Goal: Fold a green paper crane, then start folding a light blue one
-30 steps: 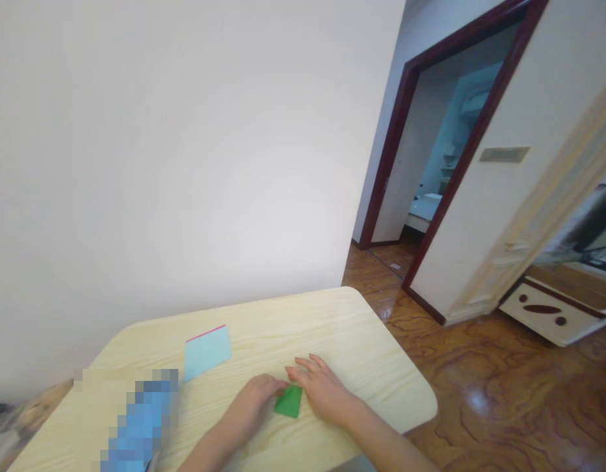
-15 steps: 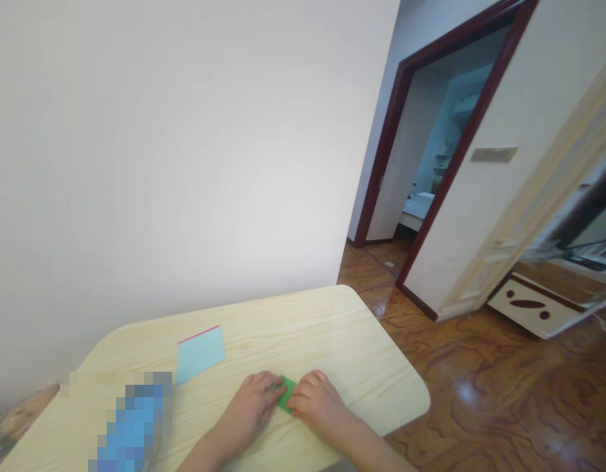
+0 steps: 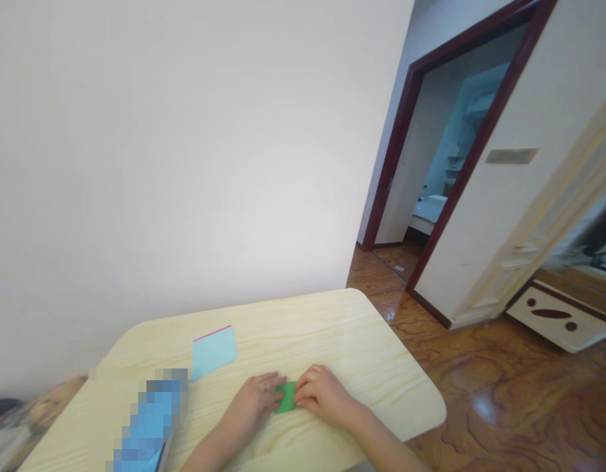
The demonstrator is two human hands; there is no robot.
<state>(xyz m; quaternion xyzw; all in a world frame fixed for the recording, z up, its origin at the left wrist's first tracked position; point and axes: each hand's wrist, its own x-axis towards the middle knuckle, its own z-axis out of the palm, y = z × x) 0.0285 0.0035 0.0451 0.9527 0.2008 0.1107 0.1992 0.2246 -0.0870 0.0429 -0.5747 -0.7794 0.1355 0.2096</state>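
A small piece of green paper [image 3: 287, 398] lies on the pale wooden table [image 3: 303, 328] between my hands. At its left edge are the curled fingers of my left hand [image 3: 253, 398], gripping it against the tabletop. My right hand [image 3: 323, 393] pinches the right edge with thumb and fingers. Both hands cover parts of the paper, so its folds cannot be made out. Farther back and to the left, a light blue sheet of paper [image 3: 214, 352] with a pink strip along its top edge lies flat, apart from both hands.
A blurred-out blue object [image 3: 152, 419] occupies the table's front left. The white wall [image 3: 185, 164] borders the table's far edge. On the right are the wooden floor [image 3: 484, 393], an open doorway [image 3: 430, 170] and a low cabinet [image 3: 553, 311].
The green paper has turned and more of it shows between my fingers. My view has swung slightly left, so the table and doorway appear farther right.
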